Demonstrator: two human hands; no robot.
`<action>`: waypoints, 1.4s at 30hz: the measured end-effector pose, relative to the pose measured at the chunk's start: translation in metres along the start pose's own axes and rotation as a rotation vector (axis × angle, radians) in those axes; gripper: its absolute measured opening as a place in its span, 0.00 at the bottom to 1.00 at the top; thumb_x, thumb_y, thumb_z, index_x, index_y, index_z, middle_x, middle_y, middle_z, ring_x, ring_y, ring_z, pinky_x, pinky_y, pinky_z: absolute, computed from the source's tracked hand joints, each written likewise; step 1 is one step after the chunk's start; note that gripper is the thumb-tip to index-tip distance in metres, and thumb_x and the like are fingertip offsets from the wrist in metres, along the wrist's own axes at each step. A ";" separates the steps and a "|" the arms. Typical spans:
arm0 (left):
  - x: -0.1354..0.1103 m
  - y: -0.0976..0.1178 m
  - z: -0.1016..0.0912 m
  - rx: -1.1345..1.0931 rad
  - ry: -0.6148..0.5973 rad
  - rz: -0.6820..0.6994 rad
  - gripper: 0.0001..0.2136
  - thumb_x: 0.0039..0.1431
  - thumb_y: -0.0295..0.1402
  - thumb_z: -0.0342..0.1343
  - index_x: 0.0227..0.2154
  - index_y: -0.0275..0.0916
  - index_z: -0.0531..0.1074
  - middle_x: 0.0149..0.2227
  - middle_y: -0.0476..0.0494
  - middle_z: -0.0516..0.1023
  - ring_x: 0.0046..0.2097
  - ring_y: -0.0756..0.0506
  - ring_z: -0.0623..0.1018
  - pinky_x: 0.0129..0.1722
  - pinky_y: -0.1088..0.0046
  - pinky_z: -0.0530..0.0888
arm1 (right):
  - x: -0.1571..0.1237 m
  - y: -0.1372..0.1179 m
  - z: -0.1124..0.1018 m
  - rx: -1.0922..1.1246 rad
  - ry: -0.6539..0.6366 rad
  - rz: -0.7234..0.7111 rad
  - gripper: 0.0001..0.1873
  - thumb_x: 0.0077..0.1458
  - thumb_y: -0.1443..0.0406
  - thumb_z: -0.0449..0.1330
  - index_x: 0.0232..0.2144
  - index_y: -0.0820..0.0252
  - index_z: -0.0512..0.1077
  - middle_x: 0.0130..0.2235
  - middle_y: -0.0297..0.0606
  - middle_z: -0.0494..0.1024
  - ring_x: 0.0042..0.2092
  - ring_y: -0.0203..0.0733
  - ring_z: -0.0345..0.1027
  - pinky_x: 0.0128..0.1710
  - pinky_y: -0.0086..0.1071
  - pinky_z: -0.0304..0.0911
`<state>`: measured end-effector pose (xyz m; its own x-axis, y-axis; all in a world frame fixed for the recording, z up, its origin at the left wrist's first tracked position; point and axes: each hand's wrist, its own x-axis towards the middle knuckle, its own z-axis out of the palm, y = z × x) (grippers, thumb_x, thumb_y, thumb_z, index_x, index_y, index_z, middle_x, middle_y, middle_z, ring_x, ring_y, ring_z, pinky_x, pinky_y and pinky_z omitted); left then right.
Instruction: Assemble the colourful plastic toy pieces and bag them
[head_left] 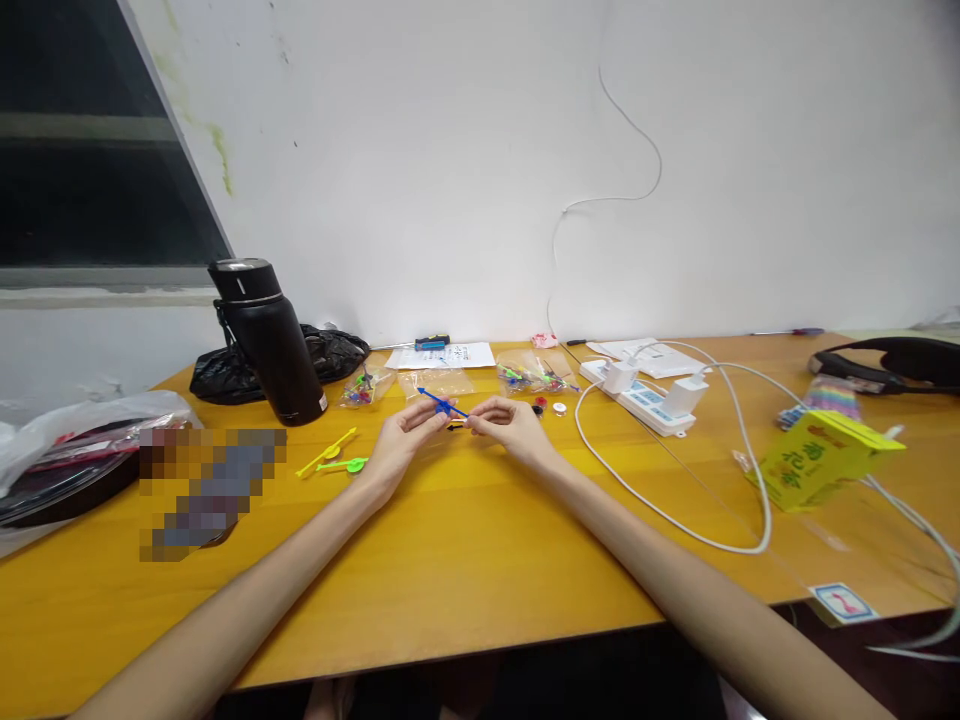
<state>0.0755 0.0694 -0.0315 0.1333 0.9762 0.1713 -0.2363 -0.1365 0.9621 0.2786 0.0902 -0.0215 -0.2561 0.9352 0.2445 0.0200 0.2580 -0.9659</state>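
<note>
While left hand [409,432] and right hand [516,428] pinch it | blue arrow [442,405] | slim shaft, pointed tip, slanted

Both bare arms angle inward from the near side, the left forearm [262,580] from the left and the right forearm [660,560] from the right. Near the middle, the left hand [409,436] and right hand [517,428] face each other, slightly apart, thumbs and fingers drawn into pinches.
</note>
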 end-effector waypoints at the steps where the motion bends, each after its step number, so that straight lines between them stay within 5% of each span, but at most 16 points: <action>1: 0.000 -0.001 -0.001 0.011 0.003 -0.003 0.25 0.50 0.41 0.70 0.51 0.38 0.77 0.53 0.37 0.80 0.59 0.37 0.76 0.65 0.59 0.65 | 0.000 0.000 0.000 0.034 0.004 0.016 0.18 0.43 0.55 0.73 0.32 0.61 0.78 0.32 0.40 0.83 0.36 0.42 0.77 0.43 0.36 0.70; 10: -0.002 0.005 0.001 0.022 -0.006 0.027 0.24 0.52 0.41 0.68 0.51 0.39 0.77 0.58 0.38 0.77 0.61 0.37 0.74 0.65 0.60 0.63 | 0.000 0.003 0.001 0.063 -0.038 0.055 0.17 0.42 0.56 0.73 0.31 0.60 0.78 0.32 0.39 0.83 0.34 0.39 0.75 0.43 0.35 0.69; 42: -0.005 0.008 0.002 0.041 0.028 0.027 0.22 0.50 0.43 0.68 0.44 0.35 0.78 0.50 0.34 0.82 0.52 0.38 0.80 0.59 0.57 0.71 | -0.007 0.006 0.011 -0.130 -0.195 -0.053 0.17 0.50 0.55 0.69 0.35 0.61 0.74 0.33 0.41 0.83 0.34 0.41 0.77 0.39 0.33 0.70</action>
<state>0.0750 0.0630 -0.0241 0.1002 0.9763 0.1919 -0.1996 -0.1692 0.9652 0.2701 0.0826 -0.0294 -0.4413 0.8586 0.2611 0.1232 0.3461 -0.9301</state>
